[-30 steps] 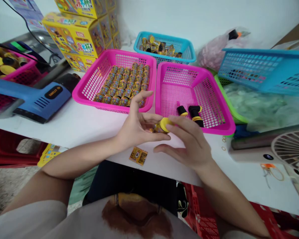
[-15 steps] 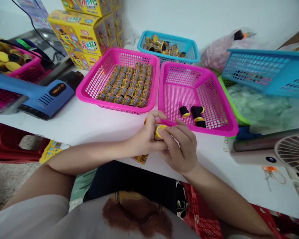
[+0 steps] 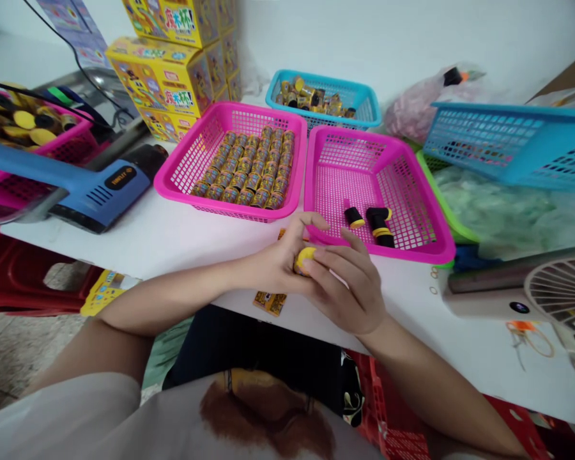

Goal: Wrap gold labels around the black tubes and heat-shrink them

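Observation:
Between my two hands is a small cup with a yellow end (image 3: 305,260); its lower part is hidden by fingers. My left hand (image 3: 287,259) curls around its left side, with the forefinger arched above it. From the right, my right hand (image 3: 347,281) presses its fingers against the yellow end. Beneath the hands, a printed orange-yellow wrapper sheet (image 3: 270,303) lies on the white table, partly covered. Just beyond, a pink basket (image 3: 429,252) holds several black cups with yellow rims (image 3: 382,223). Left of it, another pink basket (image 3: 170,191) contains rows of wrapped cups (image 3: 249,169).
A blue heat gun (image 3: 100,191) lies at left before a pink basket of cups (image 3: 76,137). Yellow boxes (image 3: 165,80) are stacked behind. Blue baskets (image 3: 371,105) stand at the back and right. A fan (image 3: 560,287) and rubber bands (image 3: 434,273) are at right.
The yellow end has tilted slightly and my right fingers have shifted over it. Both hands still hold the cup. The whole view has moved a little.

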### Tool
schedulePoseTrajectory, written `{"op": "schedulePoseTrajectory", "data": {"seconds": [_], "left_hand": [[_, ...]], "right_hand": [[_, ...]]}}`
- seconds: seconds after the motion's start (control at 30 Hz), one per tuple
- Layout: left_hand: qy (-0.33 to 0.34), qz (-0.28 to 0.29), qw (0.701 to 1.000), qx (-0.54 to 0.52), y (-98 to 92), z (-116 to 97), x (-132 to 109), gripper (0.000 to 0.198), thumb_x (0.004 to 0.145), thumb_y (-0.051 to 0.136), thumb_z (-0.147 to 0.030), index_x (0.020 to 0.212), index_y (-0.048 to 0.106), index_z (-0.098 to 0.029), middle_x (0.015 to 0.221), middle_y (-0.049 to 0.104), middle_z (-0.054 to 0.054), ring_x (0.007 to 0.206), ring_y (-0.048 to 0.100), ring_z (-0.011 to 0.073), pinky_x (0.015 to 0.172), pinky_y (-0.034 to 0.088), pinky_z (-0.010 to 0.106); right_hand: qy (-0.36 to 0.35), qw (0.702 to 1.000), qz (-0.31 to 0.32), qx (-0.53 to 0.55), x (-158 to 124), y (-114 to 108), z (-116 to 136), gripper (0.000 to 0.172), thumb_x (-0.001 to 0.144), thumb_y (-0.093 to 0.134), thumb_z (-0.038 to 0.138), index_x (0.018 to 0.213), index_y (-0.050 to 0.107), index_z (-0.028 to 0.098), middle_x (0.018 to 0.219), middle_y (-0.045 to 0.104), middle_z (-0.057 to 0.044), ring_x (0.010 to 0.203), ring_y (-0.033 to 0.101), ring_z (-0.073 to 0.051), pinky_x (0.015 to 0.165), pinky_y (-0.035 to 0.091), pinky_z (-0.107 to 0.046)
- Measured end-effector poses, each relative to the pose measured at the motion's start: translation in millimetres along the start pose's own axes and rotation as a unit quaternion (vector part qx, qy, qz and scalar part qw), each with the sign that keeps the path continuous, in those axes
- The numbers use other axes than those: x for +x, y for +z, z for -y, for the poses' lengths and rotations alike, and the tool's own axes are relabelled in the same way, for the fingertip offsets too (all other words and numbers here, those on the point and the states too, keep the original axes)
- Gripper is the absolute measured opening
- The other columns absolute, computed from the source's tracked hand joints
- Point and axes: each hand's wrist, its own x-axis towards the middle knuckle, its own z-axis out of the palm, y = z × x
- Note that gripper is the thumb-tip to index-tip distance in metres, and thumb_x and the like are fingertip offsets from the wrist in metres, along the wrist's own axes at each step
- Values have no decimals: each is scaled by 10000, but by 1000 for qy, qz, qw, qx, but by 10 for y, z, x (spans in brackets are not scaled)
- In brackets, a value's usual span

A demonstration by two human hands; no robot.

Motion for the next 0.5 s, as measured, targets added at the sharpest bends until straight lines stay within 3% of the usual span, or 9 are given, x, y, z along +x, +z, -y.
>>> {"op": "schedulePoseTrajectory", "data": {"seconds": [0.07, 0.17, 0.3, 0.37, 0.5], "left_hand": [[35, -25, 999, 25, 39, 46, 12, 592, 944, 712, -338, 1305, 245, -299, 867, 533, -47, 692, 623, 125, 580, 511, 241], [83, -80, 991, 68, 115, 140, 7, 596, 941, 713, -311, 1306, 241, -291, 854, 501, -53, 686, 604, 121, 574, 490, 230], [71, -143, 980, 120, 176, 197, -16, 650, 917, 735, -331, 1327, 234, -283, 866, 495, -51, 669, 585, 114, 564, 485, 236], [61, -127, 986, 85, 163, 165, -11, 614, 945, 698, -345, 1337, 230, -277, 796, 478, -81, 597, 561, 99, 523, 456, 223], [3, -15, 998, -68, 67, 45, 32, 596, 985, 674, -346, 1366, 221, -275, 694, 462, -137, 497, 533, 73, 516, 479, 212]], "right_hand": [[0, 1000, -8, -30, -21, 23, -10, 365, 918, 718, 147, 1255, 690, 286, 1199, 722, -53, 1161, 681, -227, 1222, 508, -586], [-5, 998, -2, -65, -20, 37, -5, 306, 934, 697, 140, 1210, 697, 271, 1174, 700, -47, 1138, 658, -202, 1235, 496, -575], [-11, 998, 13, -55, 1, 46, -18, 284, 932, 680, 114, 1200, 688, 209, 1171, 680, -74, 1139, 644, -208, 1275, 449, -559], [9, 1000, 4, -10, 9, 54, -46, 339, 935, 697, 166, 1269, 659, 214, 1143, 688, -77, 1122, 656, -221, 1227, 501, -561], [60, 997, -19, 42, 42, 58, -79, 386, 944, 713, 319, 1310, 600, 278, 1084, 702, -54, 1094, 684, -244, 1072, 618, -543]]}}
